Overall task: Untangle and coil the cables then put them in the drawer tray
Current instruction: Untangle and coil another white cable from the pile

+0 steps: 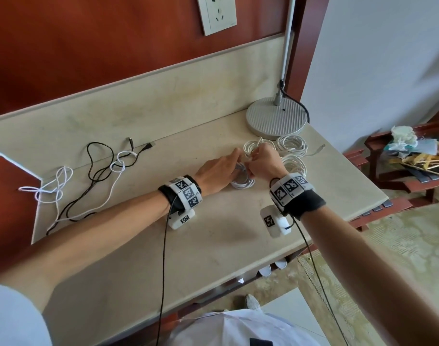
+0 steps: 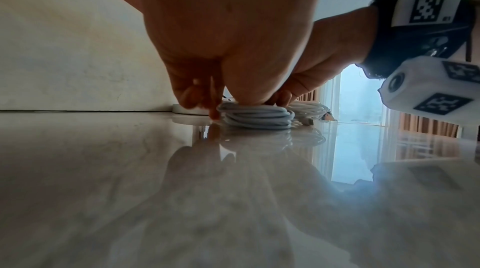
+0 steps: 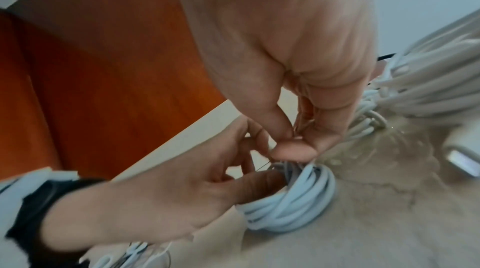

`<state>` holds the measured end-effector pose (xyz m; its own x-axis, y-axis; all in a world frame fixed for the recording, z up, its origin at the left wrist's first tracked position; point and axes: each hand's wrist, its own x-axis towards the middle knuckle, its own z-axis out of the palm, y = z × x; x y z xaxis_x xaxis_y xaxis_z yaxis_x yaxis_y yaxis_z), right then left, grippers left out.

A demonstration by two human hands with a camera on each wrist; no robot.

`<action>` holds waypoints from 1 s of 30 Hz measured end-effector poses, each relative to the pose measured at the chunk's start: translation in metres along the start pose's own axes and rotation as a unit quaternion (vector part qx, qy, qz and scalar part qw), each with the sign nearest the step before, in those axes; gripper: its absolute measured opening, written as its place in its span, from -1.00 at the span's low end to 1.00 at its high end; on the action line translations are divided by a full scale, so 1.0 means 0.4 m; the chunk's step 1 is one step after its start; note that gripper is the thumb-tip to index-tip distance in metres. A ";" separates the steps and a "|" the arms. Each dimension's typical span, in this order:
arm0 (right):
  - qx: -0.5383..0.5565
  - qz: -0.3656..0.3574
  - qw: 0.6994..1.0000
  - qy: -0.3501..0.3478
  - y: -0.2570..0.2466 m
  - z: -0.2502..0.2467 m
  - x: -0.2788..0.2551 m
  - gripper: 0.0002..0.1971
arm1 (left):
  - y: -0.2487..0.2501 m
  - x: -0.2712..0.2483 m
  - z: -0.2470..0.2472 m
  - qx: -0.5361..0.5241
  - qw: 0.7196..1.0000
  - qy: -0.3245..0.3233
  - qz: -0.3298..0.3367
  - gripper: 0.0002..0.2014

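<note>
A small coil of white cable [image 1: 243,183] [image 2: 255,117] [image 3: 291,206] lies on the beige stone desk top [image 1: 213,245]. My left hand [image 1: 232,163] [image 2: 207,99] [image 3: 249,165] holds it down, with the thumb [image 3: 259,182] hooked inside the ring. My right hand [image 1: 253,156] [image 3: 293,140] pinches thumb against forefinger at the coil's top edge, where a thin dark strand shows. A tangle of black and white cables [image 1: 96,171] lies loose at the desk's left end.
Three more white coils [image 1: 292,144] sit just behind and to the right of my hands, in front of a round grey lamp base [image 1: 277,117]. A wall socket [image 1: 217,13] is above. The desk's right edge drops off beside a red rack [image 1: 408,171].
</note>
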<state>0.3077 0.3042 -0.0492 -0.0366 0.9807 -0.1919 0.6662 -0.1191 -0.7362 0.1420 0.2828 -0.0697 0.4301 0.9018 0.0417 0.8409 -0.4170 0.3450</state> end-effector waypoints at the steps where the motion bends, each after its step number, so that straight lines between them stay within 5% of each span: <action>1: -0.023 -0.012 1.000 0.006 -0.006 0.003 -0.006 -0.89 | -0.006 0.000 0.006 0.018 1.000 0.012 0.003 -0.81; 9: -0.037 -0.057 0.997 0.034 -0.004 0.028 -0.029 -0.83 | -0.017 0.001 0.000 -0.060 0.997 0.028 0.042 -0.92; 14: -0.068 -0.103 0.992 0.035 0.005 0.040 -0.041 -0.77 | -0.027 0.015 -0.019 -0.084 0.996 0.037 0.010 -0.99; 19: -0.081 -0.114 0.990 0.010 0.016 0.040 -0.033 -0.77 | -0.037 0.033 -0.033 -0.092 0.995 0.025 0.027 -0.71; 30: 0.072 -0.098 0.990 0.071 0.060 0.056 -0.031 -0.88 | -0.048 0.051 -0.059 -0.089 0.996 -0.015 0.023 -0.87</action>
<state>0.3075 0.2858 -0.0791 -0.0418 0.9979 0.0496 0.5438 0.0644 -0.8367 0.1269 0.3118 -0.0533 0.4795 0.8769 0.0342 0.7494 -0.4295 0.5039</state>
